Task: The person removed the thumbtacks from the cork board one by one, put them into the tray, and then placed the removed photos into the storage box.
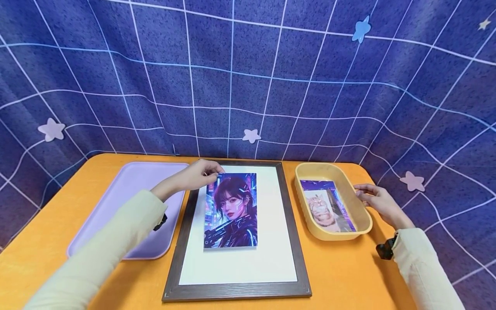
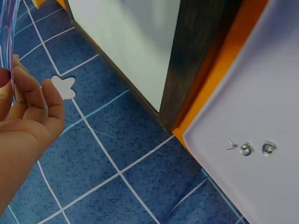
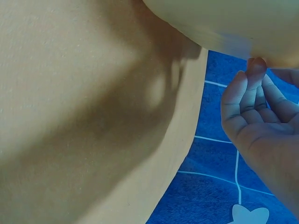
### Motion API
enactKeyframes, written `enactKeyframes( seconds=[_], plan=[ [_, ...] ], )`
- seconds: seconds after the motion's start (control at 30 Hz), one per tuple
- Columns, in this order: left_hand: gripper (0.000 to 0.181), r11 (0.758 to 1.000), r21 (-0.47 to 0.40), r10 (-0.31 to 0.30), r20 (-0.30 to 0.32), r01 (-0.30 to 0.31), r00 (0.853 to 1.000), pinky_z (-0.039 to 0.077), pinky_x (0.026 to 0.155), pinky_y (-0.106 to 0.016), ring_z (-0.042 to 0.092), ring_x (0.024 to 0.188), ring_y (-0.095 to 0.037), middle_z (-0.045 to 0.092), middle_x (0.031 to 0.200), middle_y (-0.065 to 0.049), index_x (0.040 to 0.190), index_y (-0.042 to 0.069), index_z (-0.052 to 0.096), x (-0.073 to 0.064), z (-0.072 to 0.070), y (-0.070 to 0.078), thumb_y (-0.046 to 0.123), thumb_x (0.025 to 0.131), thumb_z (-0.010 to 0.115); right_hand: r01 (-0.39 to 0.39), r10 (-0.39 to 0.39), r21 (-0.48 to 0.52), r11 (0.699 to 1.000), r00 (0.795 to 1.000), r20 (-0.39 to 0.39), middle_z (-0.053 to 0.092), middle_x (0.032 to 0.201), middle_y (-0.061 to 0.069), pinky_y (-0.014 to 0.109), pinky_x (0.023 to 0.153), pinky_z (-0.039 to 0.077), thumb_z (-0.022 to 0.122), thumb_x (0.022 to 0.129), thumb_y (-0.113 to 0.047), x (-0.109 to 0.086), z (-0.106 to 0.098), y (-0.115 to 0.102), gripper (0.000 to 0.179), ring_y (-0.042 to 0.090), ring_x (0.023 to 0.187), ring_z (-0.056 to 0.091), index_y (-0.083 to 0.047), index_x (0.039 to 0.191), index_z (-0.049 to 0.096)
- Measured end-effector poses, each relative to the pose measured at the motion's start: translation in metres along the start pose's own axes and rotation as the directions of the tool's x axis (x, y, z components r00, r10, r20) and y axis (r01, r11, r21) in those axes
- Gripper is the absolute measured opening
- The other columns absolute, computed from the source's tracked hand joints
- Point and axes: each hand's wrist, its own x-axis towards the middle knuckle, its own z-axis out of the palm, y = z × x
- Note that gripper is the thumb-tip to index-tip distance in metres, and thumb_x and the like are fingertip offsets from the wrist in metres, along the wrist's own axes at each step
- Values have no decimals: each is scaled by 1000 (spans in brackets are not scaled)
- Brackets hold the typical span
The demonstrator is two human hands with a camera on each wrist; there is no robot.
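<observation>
My left hand pinches the top left corner of a printed picture card showing a figure with a gun. That card overlaps the white panel of a dark-framed board, its lower edge casting a thin shadow. In the left wrist view, only the edge of the card shows between thumb and fingers. On the right, my other hand holds the rim of a yellow bin, fingertips at its outer side. Inside the bin lie several prints, with a cat picture on top.
A shallow lilac tray stands left of the board, partly hidden by my left sleeve. In the left wrist view it carries small shiny metal pieces. Behind the orange table hangs a blue grid curtain with stars.
</observation>
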Motion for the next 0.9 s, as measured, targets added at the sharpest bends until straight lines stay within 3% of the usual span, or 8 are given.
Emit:
enactKeyframes(
  seconds=[0.13, 0.37, 0.7, 0.9],
  plan=[
    [23, 1000, 4, 14, -29, -14, 999, 43, 63, -26, 49, 73, -15, 61, 84, -9, 102, -2, 62, 7, -1, 4, 2, 82, 49, -1, 1, -2, 1000, 1000, 1, 55, 88, -15, 20, 66, 48, 47, 94, -16, 0, 0, 0, 46, -3, 77, 53, 14, 127, 38],
    [25, 999, 10, -34, -51, 35, 998, 42, 65, -27, 49, 74, -17, 61, 87, -8, 105, 2, 62, 20, -3, 14, 5, 83, 49, 2, -2, -11, 1000, 1000, -10, 55, 87, -16, 20, 67, 48, 46, 94, -14, 1, 0, 1, 44, -3, 77, 53, 13, 127, 38],
    [25, 996, -48, -84, -107, 79, 991, 38, 57, -26, 44, 65, -16, 57, 83, -5, 104, 9, 62, 43, 2, 28, 10, 85, 46, -2, 2, -14, 1000, 1000, -13, 55, 89, -16, 19, 68, 48, 46, 94, -15, 1, -1, 3, 44, -3, 79, 53, 12, 127, 39],
    [25, 997, -67, -49, -142, 40, 989, 36, 55, -24, 43, 62, -15, 55, 81, -5, 105, 7, 62, 56, 8, 38, 8, 85, 47, 1, -2, -11, 1000, 1000, -13, 54, 89, -15, 19, 68, 48, 46, 94, -17, 1, -1, 3, 45, -3, 79, 53, 12, 128, 39]
  ],
)
